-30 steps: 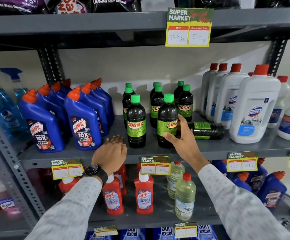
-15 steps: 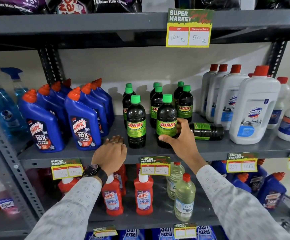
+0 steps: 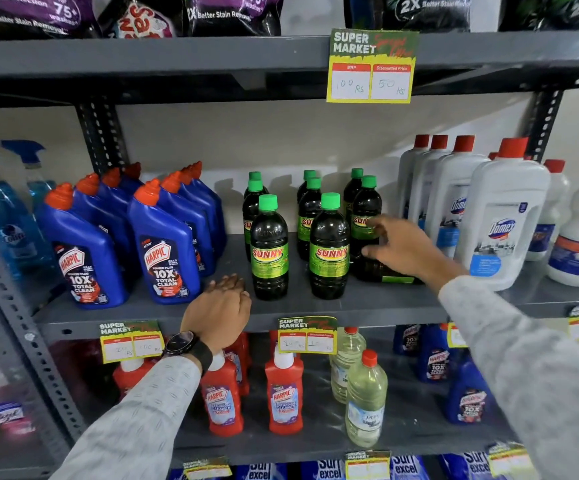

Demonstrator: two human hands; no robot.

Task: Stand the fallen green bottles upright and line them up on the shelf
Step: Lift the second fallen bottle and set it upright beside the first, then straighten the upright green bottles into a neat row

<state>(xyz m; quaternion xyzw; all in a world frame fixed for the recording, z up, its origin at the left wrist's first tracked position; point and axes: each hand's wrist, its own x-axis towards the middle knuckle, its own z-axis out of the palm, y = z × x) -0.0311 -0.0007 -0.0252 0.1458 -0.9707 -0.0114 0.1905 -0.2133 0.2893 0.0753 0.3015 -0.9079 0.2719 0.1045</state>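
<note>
Under the right hand [image 3: 404, 249], spread fingers [image 3: 373, 251] over the fallen green bottle [image 3: 383, 273].

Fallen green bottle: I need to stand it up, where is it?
Head view, middle shelf: fallen bottle lies under the right hand, beside the white bottle.

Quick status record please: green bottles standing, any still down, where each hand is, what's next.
upright green bottles: eight visible, in three rows front to back; front pair and
fallen green bottle: on its side, right of the front pair, partly hidden
right hand: open, over the fallen bottle, no grip visible
left hand: resting on the shelf edge, empty
next: probably grasp and stand the fallen one
</note>
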